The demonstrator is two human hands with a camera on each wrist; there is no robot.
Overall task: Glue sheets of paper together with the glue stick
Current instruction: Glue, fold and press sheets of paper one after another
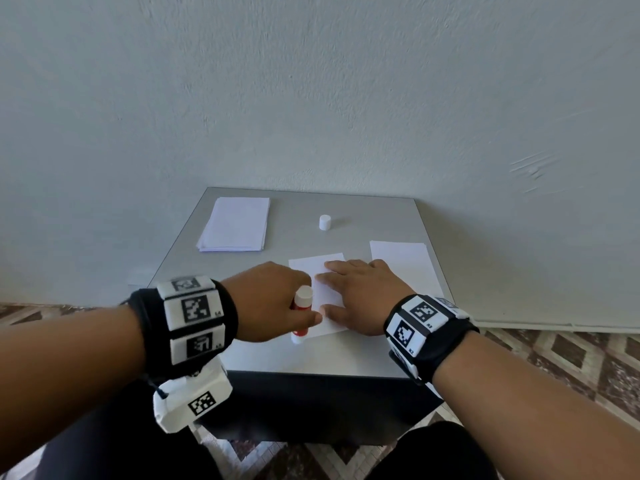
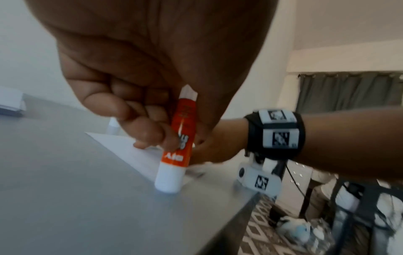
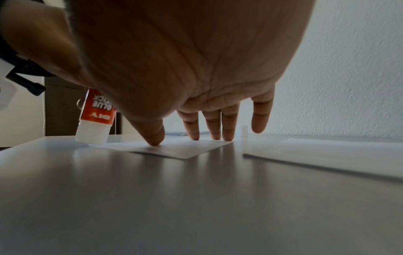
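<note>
A red and white glue stick (image 1: 302,306) (image 2: 177,146) (image 3: 96,117) points downward in my left hand (image 1: 270,299), which grips it between thumb and curled fingers. Its white lower end touches down at the near left corner of a small white sheet (image 1: 311,268) (image 3: 181,148) on the grey table (image 1: 311,355). My right hand (image 1: 356,292) lies on that sheet, its straight fingers (image 3: 214,127) and thumb pressing the paper flat. A second white sheet (image 1: 401,265) (image 3: 327,150) lies just to the right.
A stack of white paper (image 1: 235,225) sits at the table's back left. The glue stick's white cap (image 1: 325,222) stands upright near the back middle. A pale wall rises directly behind the table. Patterned floor surrounds the small table.
</note>
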